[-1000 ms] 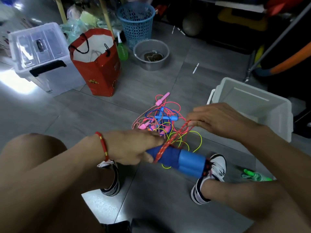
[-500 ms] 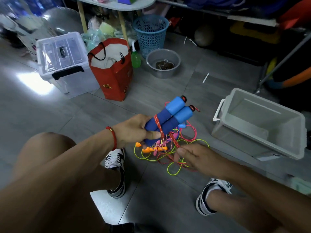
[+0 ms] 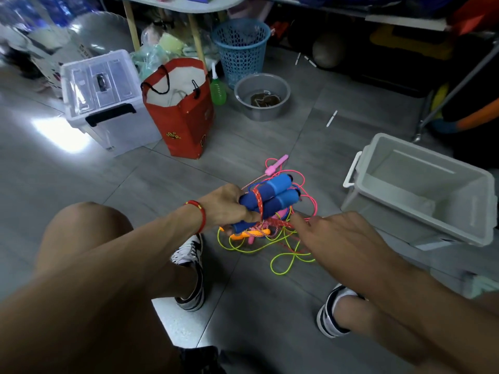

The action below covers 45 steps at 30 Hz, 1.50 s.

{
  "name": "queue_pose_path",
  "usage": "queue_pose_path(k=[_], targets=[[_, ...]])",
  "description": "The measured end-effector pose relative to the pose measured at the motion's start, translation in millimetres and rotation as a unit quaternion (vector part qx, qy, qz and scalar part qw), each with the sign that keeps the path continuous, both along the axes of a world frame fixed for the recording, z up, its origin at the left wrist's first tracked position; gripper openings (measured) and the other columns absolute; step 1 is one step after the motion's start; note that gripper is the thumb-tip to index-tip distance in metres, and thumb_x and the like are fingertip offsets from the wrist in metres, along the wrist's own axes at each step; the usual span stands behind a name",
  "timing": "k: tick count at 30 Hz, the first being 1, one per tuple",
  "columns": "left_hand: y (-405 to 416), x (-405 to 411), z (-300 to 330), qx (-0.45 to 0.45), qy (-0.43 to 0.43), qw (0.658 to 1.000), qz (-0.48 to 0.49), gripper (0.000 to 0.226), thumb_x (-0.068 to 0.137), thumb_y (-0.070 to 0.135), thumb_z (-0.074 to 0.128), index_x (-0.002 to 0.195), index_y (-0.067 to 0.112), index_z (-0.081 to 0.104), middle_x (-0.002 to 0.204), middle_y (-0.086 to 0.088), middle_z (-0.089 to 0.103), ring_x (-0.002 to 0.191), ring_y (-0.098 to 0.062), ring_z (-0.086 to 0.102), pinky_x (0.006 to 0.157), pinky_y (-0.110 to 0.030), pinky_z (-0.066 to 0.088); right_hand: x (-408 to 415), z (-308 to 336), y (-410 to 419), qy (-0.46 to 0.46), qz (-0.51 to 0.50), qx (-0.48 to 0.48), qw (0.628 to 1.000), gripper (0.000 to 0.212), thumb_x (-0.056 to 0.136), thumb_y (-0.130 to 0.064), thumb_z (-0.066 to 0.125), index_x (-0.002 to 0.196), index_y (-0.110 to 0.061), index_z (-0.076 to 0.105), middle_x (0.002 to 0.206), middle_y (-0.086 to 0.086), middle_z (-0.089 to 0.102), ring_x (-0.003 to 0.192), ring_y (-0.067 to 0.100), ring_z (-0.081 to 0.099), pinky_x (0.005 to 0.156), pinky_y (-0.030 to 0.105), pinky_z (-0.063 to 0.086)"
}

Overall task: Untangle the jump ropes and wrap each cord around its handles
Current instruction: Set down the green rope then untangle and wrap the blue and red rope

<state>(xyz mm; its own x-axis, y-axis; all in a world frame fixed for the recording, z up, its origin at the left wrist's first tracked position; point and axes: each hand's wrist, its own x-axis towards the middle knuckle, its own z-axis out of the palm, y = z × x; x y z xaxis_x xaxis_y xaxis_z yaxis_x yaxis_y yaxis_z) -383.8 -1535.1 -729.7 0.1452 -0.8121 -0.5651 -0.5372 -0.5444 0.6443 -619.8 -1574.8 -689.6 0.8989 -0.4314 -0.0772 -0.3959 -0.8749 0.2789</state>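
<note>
Right hand [image 3: 337, 236] higher, perhaps on braided cord [image 3: 278, 224].

The left hand [image 3: 225, 209] grips two blue handles [image 3: 272, 198] bound by a red cord [image 3: 258, 203], above the tangled ropes [image 3: 270, 238]. Right of the handles, the right hand [image 3: 337, 238] pulls that cord. An open white bin [image 3: 421, 184] sits farther right.

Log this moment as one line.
left hand: grips blue handles | right hand: at red cord, grip unclear | wrapping unfinished
</note>
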Motion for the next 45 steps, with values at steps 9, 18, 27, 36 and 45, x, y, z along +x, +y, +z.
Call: queue_pose_path(k=[9, 18, 27, 36, 45], targets=[[11, -40, -9, 0.058, -0.137, 0.938, -0.315, 0.035, 0.074, 0.042, 0.066, 0.09, 0.011, 0.065, 0.076, -0.007, 0.068, 0.072, -0.028, 0.066, 0.069, -0.032, 0.057, 7, 23, -22, 0.006, 0.167, 0.036, 0.985, 0.02, 0.094, -0.025, 0.045, 0.081, -0.026, 0.06, 0.082, -0.007, 0.061, 0.059, 0.022, 0.06, 0.044, 0.029, 0.006], [21, -49, 4, -0.108, -0.172, 0.87, -0.449, 0.024, 0.084, 0.035, 0.07, 0.099, 0.018, 0.06, 0.095, -0.001, 0.062, 0.084, -0.022, 0.057, 0.074, -0.033, 0.048, 15, 5, -67, 0.014, 0.052, 0.288, 0.956, 0.026, 0.091, -0.059, 0.058, 0.103, -0.039, 0.069, 0.088, -0.011, 0.068, 0.081, 0.008, 0.061, 0.07, 0.036, 0.049], [32, -22, 32, -0.207, 0.091, 0.936, -0.272, 0.018, 0.085, 0.014, 0.079, 0.092, 0.01, 0.063, 0.086, -0.005, 0.062, 0.077, -0.014, 0.059, 0.071, -0.03, 0.05, -7, -26, -71, -0.094, -0.107, 0.726, 0.672, 0.019, 0.085, -0.029, 0.077, 0.082, -0.012, 0.07, 0.067, -0.003, 0.057, 0.057, 0.013, 0.051, 0.061, 0.037, 0.042], [29, 6, 32, -0.108, 0.306, 0.946, 0.018, 0.026, 0.086, 0.014, 0.07, 0.1, -0.006, 0.06, 0.08, -0.017, 0.05, 0.062, -0.025, 0.037, 0.048, -0.028, 0.024, -6, -38, -28, -0.22, -0.169, 0.612, 0.741, 0.034, 0.102, -0.041, 0.046, 0.092, -0.011, 0.059, 0.062, -0.015, 0.048, 0.057, 0.004, 0.041, 0.058, 0.027, 0.037], [22, -4, 24, -0.034, 0.257, 0.963, 0.068, 0.01, 0.09, 0.007, 0.068, 0.083, 0.004, 0.062, 0.064, -0.012, 0.055, 0.047, -0.016, 0.044, 0.042, -0.023, 0.028, 1, -24, -5, -0.127, -0.063, 0.237, 0.961, 0.023, 0.102, -0.022, 0.05, 0.079, -0.024, 0.047, 0.074, -0.002, 0.057, 0.073, 0.022, 0.06, 0.061, 0.029, 0.04]])
